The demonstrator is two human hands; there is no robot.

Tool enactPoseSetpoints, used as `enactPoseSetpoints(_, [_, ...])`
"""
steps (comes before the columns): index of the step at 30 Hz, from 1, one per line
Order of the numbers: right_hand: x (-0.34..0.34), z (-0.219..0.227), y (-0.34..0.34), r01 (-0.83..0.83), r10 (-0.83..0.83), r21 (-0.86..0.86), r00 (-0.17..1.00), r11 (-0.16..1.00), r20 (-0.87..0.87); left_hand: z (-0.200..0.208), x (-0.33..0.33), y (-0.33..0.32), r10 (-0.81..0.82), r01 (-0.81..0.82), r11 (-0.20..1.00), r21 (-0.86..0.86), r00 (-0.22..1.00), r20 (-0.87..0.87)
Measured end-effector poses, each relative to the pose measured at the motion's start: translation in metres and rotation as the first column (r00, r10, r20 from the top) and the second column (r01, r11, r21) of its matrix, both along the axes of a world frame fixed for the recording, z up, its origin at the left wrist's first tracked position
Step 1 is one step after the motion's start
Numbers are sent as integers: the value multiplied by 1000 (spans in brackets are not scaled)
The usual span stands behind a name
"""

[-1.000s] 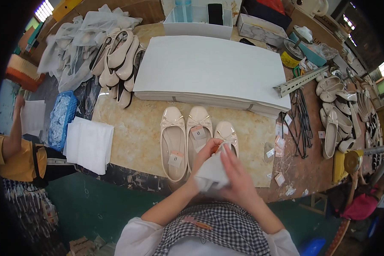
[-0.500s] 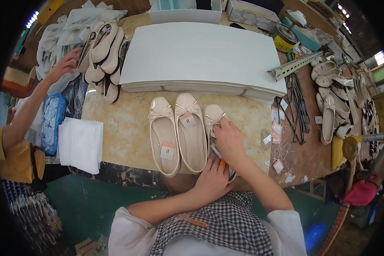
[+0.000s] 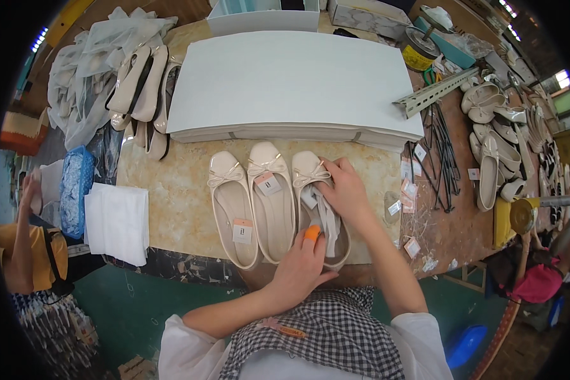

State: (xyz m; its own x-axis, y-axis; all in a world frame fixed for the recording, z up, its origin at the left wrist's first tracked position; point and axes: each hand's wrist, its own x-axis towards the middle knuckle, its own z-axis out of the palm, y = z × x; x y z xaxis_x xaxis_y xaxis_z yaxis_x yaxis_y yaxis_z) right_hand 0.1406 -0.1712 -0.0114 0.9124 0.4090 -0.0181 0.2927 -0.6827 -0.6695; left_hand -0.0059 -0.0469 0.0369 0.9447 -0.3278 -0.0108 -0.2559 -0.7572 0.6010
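Note:
Three beige ballet flats with bows stand side by side on the table in front of me, toes pointing away. The left flat and the middle flat each carry a paper tag on the insole. White tissue paper lies inside the right flat. My right hand grips that shoe by its toe, thumb near the bow. At its heel end my left hand is closed on the side, with an orange cover on one finger. Part of the heel is hidden by this hand.
Beyond the flats lies a stack of white sheets. More flats are piled at the left, near a blue basket and folded white cloth. Black rods and further shoes lie right. A co-worker's arm is at far left.
The right flat has come closer to the middle one, and its tissue paper now shows. My left hand has shifted left. The co-worker's hand has drawn back from the left shoe pile.

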Motion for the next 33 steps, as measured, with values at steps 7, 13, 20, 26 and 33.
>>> enactPoseSetpoints(7, [4,7,-13,-206,206,-8,974,978,89,-9,-5,0,-71,86,987,134,991,-111])
enactPoseSetpoints(13, [13,-3,17,-35,47,-113,994,993,102,-7,7,7,-168,161,980,115,984,60])
enactPoseSetpoints(20, [-3,39,-37,-230,239,-81,961,970,140,-3,244,131,200,-480,790,380,789,581])
enactPoseSetpoints(26, [-54,68,-63,205,-104,400,960,893,-259,-15,250,111,369,-450,891,59,795,482])
enactPoseSetpoints(33, [-80,52,-48,914,273,385,340,129,-900,36,20,-2,-276,493,777,-390,825,493])
